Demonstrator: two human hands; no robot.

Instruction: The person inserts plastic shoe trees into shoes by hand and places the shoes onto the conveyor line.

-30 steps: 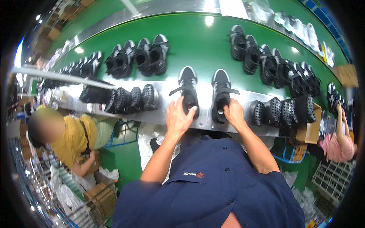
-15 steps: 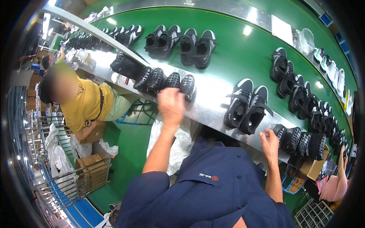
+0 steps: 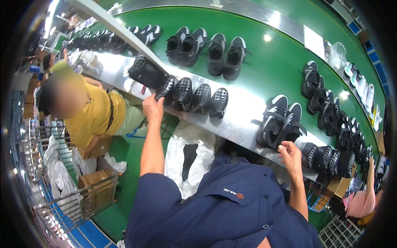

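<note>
My left hand (image 3: 153, 108) is at the metal edge, its fingers closed on the near end of a black perforated plastic shoe insert (image 3: 166, 86). To the right of it stand more such inserts in a row, among them a black shoe insert (image 3: 182, 94) and one at the right end (image 3: 219, 102). My right hand (image 3: 290, 156) hovers by the heels of a pair of black and grey sneakers (image 3: 271, 122) with white toes. Its fingers are loosely curled, thumb and forefinger apart, with nothing visible between them.
More sneakers (image 3: 216, 56) stand on the green belt (image 3: 252, 74). Another group of inserts (image 3: 318, 157) sits on the metal ledge (image 3: 244, 132) to the right. A slanting metal bar (image 3: 120, 35) crosses at left. A co-worker in yellow (image 3: 93, 107) stands left, near a wire cart (image 3: 78, 198).
My left hand has moved left, from the right part of the insert row to its left part. My right hand is now nearer the sneaker heels. The view has shifted slightly.
</note>
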